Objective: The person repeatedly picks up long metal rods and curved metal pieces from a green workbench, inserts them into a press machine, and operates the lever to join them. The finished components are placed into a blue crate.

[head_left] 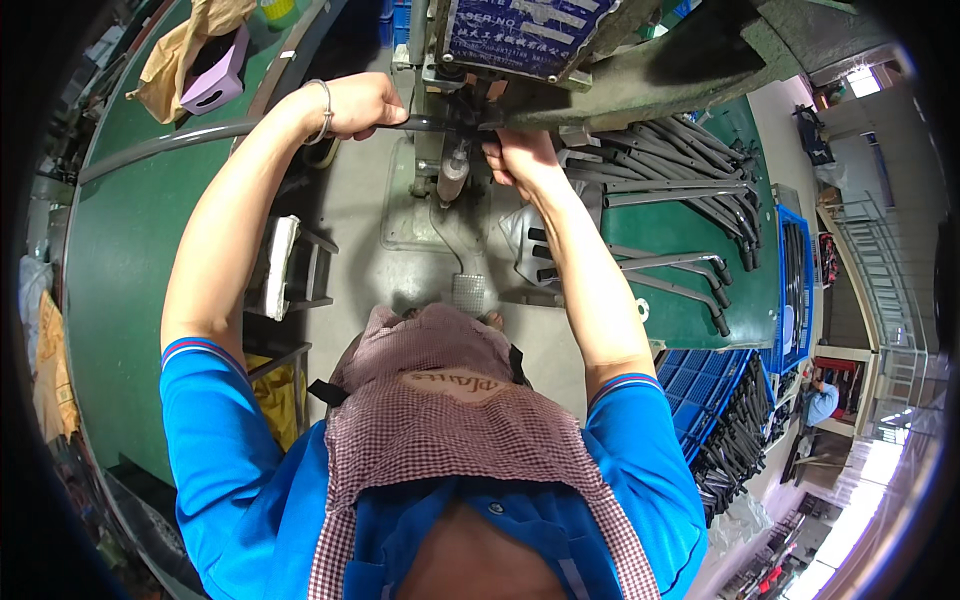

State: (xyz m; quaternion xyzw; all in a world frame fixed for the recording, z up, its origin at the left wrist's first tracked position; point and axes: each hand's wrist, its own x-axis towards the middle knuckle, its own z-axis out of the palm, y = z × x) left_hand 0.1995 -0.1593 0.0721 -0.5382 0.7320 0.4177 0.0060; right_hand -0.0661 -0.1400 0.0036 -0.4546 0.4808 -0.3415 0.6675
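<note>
A long dark metal tube [170, 141] runs from the left bench into the machine [520, 100] in front of me. My left hand [362, 106], with a bracelet at the wrist, is closed around the tube just left of the machine's tooling. My right hand [522, 158] is close against the right side of the tooling, fingers curled. What those fingers grip is hidden by the hand and the machine. Between the hands a metal cylinder [454, 175] hangs below the tooling. A blue printed plate [525, 32] is fixed on the machine above.
On the right green table [690, 310] lie several bent grey tubes [680, 190]. Blue crates [700, 385] with dark parts stand at the lower right. A foot pedal [469, 292] is on the floor. The left green bench [125, 270] bears a purple box [217, 75] and brown paper [180, 60].
</note>
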